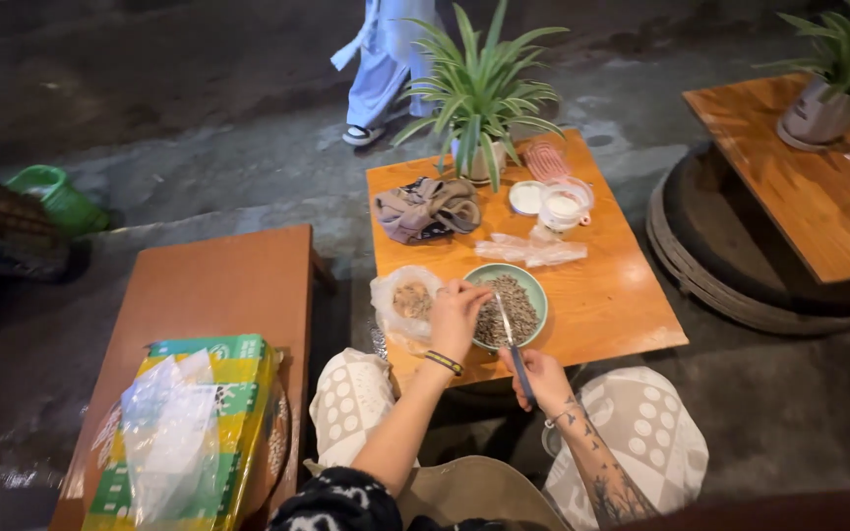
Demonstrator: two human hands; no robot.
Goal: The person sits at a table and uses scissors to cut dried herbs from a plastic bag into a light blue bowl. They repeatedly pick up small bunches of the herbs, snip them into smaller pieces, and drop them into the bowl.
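My left hand hovers at the left rim of a green bowl of grey-brown seeds, fingers pinched on something too small to make out. My right hand is shut on a long thin tool with a blue handle; its metal tip points up over the seeds. A clear plastic bag with husks lies just left of the bowl. All rest on a small orange wooden table.
On the table stand a potted green plant, a crumpled grey cloth, a white lid, a clear cup and plastic wrappers. A brown bench at left carries a green-yellow box. Another person's legs pass behind.
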